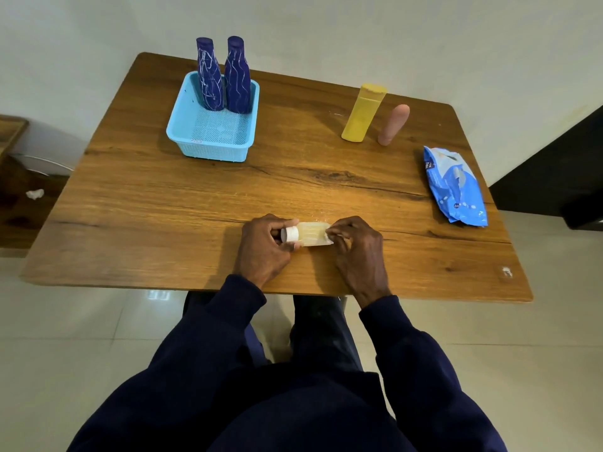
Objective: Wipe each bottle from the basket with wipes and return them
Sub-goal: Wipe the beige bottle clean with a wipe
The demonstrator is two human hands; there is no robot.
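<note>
Tabletop (163,207), left grip (264,246), right grip (355,252) round bottle (311,234)

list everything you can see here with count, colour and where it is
table: one, brown wood, fills the middle
basket: one, light blue, far left of table
blue bottles: two, dark blue, upright in the basket's far end
yellow bottle: one, yellow, upright, far right
pink bottle: one, pink, upright beside the yellow bottle
wipes pack: one, blue, right edge
pale bottle: one, clear yellowish with white cap, lying between both hands
wipe: one, white, at the pale bottle's base
crumpled scrap: one, white, on dark surface left of table
left hand: grips the cap end
right hand: pinches the wipe
</note>
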